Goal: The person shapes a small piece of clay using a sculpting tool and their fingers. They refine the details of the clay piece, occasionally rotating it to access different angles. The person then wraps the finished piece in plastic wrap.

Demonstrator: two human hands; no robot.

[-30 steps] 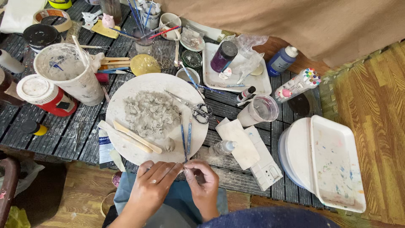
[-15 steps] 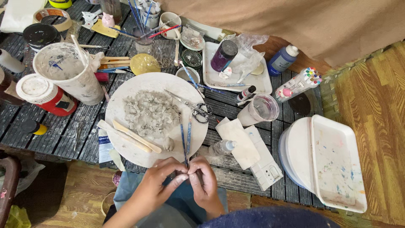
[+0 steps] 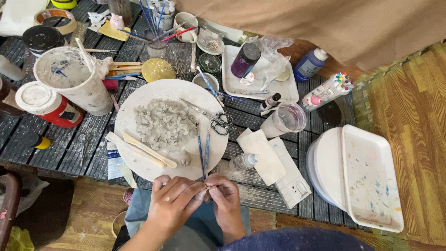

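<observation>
Head view looked down on a dark slatted table (image 3: 55, 153) packed with craft gear. The landmark was the round white board (image 3: 139, 111) near the table's front edge. Little free room: behind the board sat a big smeared bucket (image 3: 69, 79), a red-and-white jar (image 3: 44, 104) and a cup of brushes (image 3: 155, 39); to the right of it, a clear plastic cup (image 3: 284, 120), a folded white cloth (image 3: 261, 155) and a paint-stained white tray (image 3: 369, 179) at the table's far right edge. The only open room was in front of the board, over the person's lap, where both hands worked.

On the board lay a grey clay pile (image 3: 163, 123), scissors (image 3: 211, 116), two wooden sticks (image 3: 141, 149) and two thin blue brushes (image 3: 203, 148).

The left hand (image 3: 174, 204) and right hand (image 3: 226, 200) met just in front of the board's near rim, fingertips pinched together, narrow. They were closed on a small pale clay bit (image 3: 205, 188), mostly hidden by the fingers, so its shape could not be told. The bit sat between both sets of fingertips, touching them, just below the brush handles' ends.
</observation>
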